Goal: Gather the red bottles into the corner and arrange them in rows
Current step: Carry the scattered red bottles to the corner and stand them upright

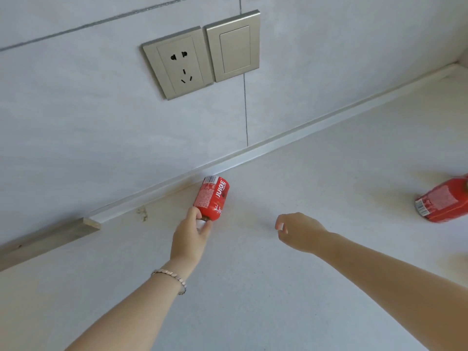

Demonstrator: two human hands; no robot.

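A red bottle [212, 198] with a white "JUICE" label is gripped at its cap end by the fingers [193, 214] of the left hand [188, 239], which close around the neck from both sides. The bottle body points away from those fingers toward the wall, its far end close to the pale strip [278, 141] where the desk [253, 287] meets the tiled wall [76, 122]; whether it touches the desk cannot be told. A thin silver bracelet [170, 276] circles the left wrist. The right hand [298, 230] hovers over the desk beside the left, apart from it and holding nothing, its fingers [280, 225] loosely curled and slack. A second red bottle [442, 202] sits on the desk well to the right of the right hand's fingers, partly cut off by the frame edge, its barcode label facing the viewer. On the wall above and beyond both hands are a metallic power socket [177, 64] and a matching blank switch [233, 46], side by side.
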